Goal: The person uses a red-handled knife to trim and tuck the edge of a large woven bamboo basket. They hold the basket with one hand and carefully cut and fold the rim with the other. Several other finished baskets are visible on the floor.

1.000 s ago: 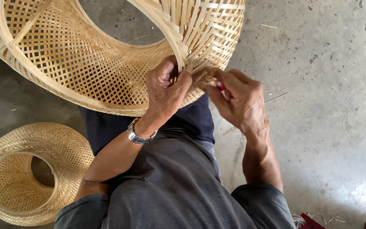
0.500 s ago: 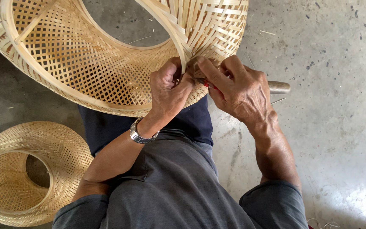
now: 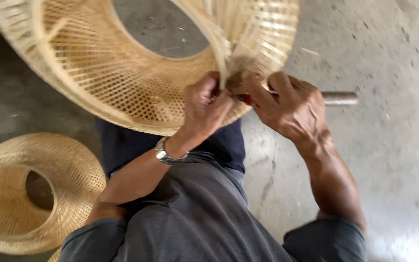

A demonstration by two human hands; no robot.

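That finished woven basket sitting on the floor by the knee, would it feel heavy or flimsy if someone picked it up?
The basket on the floor is probably light for its size: its wall is thin open weave that shows gaps. It likely flexes a little under a squeeze yet keeps its shape, since a thicker rim rings its round opening. Resting on its wide side, it seems unlikely to tip or roll on the concrete floor.

A grey short-sleeved shirt [image 3: 190,218] is worn, its sleeves rolled up above the elbows. Dark blue trousers [image 3: 219,145] are seen below it. A silver metal wristwatch [image 3: 163,154] is worn on the left wrist. Both forearms and hands are left bare.
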